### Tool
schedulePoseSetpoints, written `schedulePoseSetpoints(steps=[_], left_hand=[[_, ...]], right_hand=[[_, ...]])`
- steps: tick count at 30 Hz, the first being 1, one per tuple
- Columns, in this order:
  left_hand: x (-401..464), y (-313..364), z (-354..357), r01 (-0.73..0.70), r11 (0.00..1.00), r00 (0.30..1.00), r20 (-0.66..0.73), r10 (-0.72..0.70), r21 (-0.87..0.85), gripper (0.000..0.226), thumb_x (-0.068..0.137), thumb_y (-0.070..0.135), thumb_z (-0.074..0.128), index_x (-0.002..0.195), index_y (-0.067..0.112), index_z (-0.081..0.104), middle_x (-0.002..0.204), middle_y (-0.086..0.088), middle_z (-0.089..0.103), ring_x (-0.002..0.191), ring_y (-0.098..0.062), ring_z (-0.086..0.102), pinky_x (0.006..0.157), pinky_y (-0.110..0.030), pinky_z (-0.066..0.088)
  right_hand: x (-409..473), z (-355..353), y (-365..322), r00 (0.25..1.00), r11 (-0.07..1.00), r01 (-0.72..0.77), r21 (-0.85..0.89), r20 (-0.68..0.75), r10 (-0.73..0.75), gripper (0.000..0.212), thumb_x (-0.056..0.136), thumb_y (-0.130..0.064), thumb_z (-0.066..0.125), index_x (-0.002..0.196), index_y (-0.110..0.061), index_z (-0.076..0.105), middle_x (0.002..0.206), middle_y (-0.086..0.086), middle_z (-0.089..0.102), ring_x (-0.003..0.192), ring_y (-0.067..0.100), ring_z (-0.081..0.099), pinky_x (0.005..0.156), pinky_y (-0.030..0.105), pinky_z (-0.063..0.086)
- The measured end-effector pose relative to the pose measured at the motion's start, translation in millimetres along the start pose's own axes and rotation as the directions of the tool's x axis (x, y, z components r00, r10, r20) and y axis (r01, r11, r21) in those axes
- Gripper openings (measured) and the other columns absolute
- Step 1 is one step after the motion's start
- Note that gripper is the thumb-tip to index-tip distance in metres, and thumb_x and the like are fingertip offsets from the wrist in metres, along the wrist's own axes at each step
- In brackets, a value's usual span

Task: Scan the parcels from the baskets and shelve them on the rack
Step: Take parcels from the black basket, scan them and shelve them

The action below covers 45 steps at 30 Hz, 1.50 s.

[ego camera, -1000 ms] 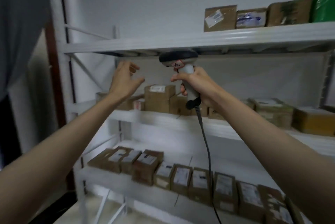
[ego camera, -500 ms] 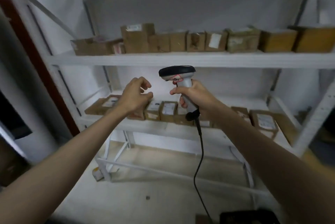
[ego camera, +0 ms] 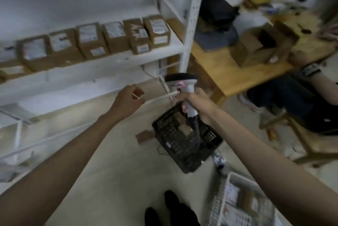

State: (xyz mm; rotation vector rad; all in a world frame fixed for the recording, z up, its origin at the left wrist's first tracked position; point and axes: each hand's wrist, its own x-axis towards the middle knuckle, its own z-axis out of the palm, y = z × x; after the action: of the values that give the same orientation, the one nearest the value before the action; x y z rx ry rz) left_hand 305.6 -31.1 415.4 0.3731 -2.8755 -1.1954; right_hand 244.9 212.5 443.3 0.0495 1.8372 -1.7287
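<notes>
Right hand (ego camera: 196, 100) grips our scanner (ego camera: 182, 88), left hand (ego camera: 129, 98) loosely curled, empty; parcels (ego camera: 183, 127) in the black basket (ego camera: 184, 145) look light, stiff cardboard: we grasp across their sides

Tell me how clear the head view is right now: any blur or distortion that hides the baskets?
Head view: motion blur smears the right side, the wooden table and white basket; wide-angle bending curves the rack; black basket and scanner in the right hand read fairly clearly; lighting is dim and flat.
</notes>
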Motion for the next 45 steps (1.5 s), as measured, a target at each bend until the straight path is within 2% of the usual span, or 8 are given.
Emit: schedulePoseSetpoints(steps=[7,10,14,17,28,32,37,45], left_hand=[[16,0,123,-0.004,1.000,0.965,0.263,0.003,0.005,0.015,0.088,0.010,0.071,0.102,0.012,0.067,0.103,-0.008,0.066,0.083,-0.019,0.062,0.081,-0.034,0.054],[32,-3,162,-0.025,0.999,0.934,0.357,0.012,0.031,0.015,0.088,0.013,0.073,0.097,0.022,0.064,0.101,-0.005,0.067,0.078,-0.007,0.059,0.073,-0.023,0.049],[66,-12,211,0.026,0.995,0.892,0.447,-0.068,0.098,0.014,0.089,0.016,0.073,0.100,0.019,0.066,0.101,-0.005,0.067,0.090,-0.018,0.063,0.083,-0.032,0.052],[92,-22,248,0.047,0.987,0.860,0.496,-0.119,0.154,0.015,0.090,0.015,0.071,0.104,0.013,0.066,0.101,-0.002,0.064,0.093,-0.018,0.061,0.077,-0.024,0.045],[155,-109,385,0.257,0.952,0.762,0.571,-0.304,0.163,0.014,0.095,0.021,0.067,0.106,0.013,0.065,0.100,0.001,0.063,0.096,-0.016,0.060,0.084,-0.029,0.051],[186,-173,447,0.338,0.931,0.705,0.618,-0.349,0.141,0.016,0.096,0.028,0.065,0.110,0.019,0.063,0.097,0.011,0.060,0.087,-0.004,0.056,0.065,-0.013,0.039],[236,-249,528,0.395,0.908,0.666,0.637,-0.388,0.140,0.039,0.099,0.032,0.059,0.135,0.018,0.057,0.130,-0.001,0.059,0.120,-0.019,0.055,0.101,-0.029,0.044],[287,-346,624,0.392,0.908,0.697,0.595,-0.399,0.150,0.041,0.100,0.030,0.056,0.138,0.014,0.055,0.134,-0.003,0.058,0.122,-0.019,0.055,0.082,-0.019,0.037]], right_hand=[[-9,-88,90,0.956,0.981,-0.172,0.088,-0.226,0.188,0.017,0.083,-0.003,0.071,0.096,-0.009,0.061,0.050,-0.001,0.054,0.040,0.011,0.048,0.040,0.022,0.040],[1,-118,119,0.930,0.959,-0.230,0.165,-0.253,0.267,0.014,0.084,-0.001,0.069,0.093,-0.007,0.062,0.053,0.004,0.052,0.040,0.013,0.047,0.039,0.023,0.040],[36,-156,154,0.906,0.927,-0.289,0.241,-0.244,0.346,0.016,0.082,-0.001,0.072,0.096,-0.006,0.066,0.060,0.004,0.059,0.046,0.014,0.052,0.043,0.026,0.043],[70,-177,186,0.871,0.895,-0.349,0.278,-0.257,0.419,0.010,0.084,-0.003,0.072,0.090,-0.006,0.066,0.067,0.008,0.063,0.048,0.014,0.054,0.046,0.027,0.045],[194,-184,315,0.796,0.794,-0.477,0.376,-0.199,0.572,0.009,0.093,-0.006,0.066,0.085,-0.004,0.063,0.079,0.014,0.063,0.045,0.012,0.051,0.044,0.025,0.043],[249,-173,382,0.761,0.734,-0.494,0.466,-0.176,0.624,0.007,0.093,-0.001,0.065,0.088,-0.004,0.061,0.074,0.010,0.065,0.045,0.013,0.052,0.043,0.025,0.043],[324,-170,469,0.742,0.668,-0.469,0.578,-0.152,0.653,0.013,0.095,0.000,0.062,0.083,-0.004,0.061,0.075,0.012,0.062,0.060,0.020,0.057,0.058,0.030,0.050],[412,-163,574,0.668,0.545,-0.482,0.686,-0.114,0.735,0.006,0.100,-0.004,0.056,0.099,-0.008,0.060,0.075,0.004,0.054,0.062,0.016,0.053,0.060,0.029,0.055]])
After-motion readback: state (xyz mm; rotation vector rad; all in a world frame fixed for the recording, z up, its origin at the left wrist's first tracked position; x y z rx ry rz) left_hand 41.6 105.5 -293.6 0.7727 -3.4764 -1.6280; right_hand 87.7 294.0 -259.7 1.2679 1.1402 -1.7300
